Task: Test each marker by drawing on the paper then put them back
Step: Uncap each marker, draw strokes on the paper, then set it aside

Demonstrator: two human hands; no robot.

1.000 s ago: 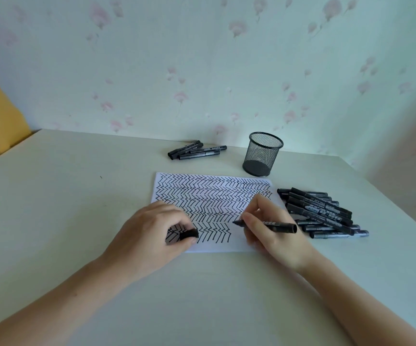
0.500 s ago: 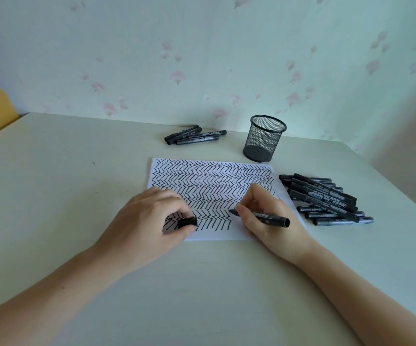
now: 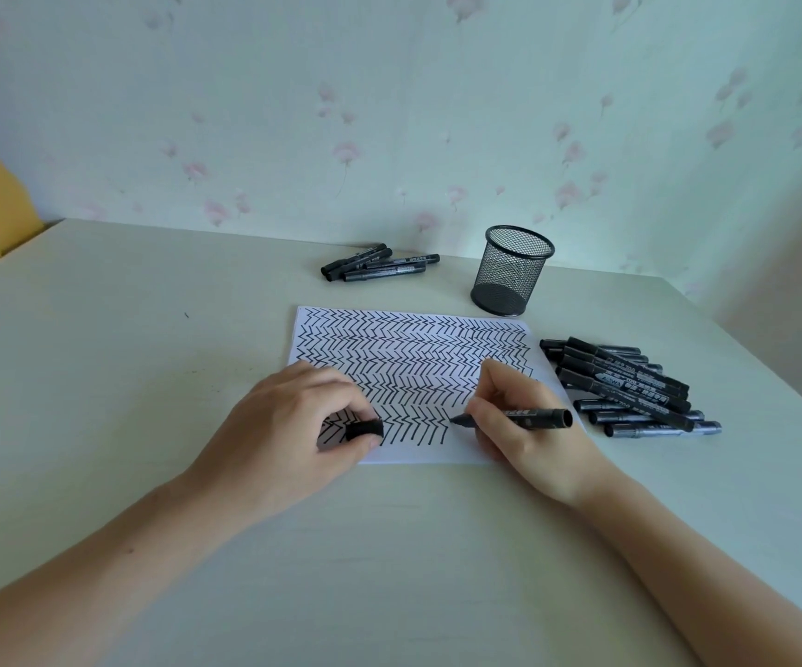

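A person tests a black marker (image 3: 524, 418) on a sheet of paper (image 3: 413, 377) nearly filled w/ zigzag rows, tip at the end of the bottom row, where white space remains. The right hand (image 3: 529, 426) grips the barrel in a writing pinch, wrist on the table (image 3: 149, 377), pen lying low & pointing left. The left hand (image 3: 288, 426) rests on the paper's near-left corner, likely to pin it, fingers curled round the cap (image 3: 364, 429), kept ready for recapping. A big pile of markers (image 3: 630, 387) lies just right of the sheet; a smaller group (image 3: 380, 265) sits near the wall. The mesh cup (image 3: 512, 269) stands upright beyond the paper; no pens seen inside.
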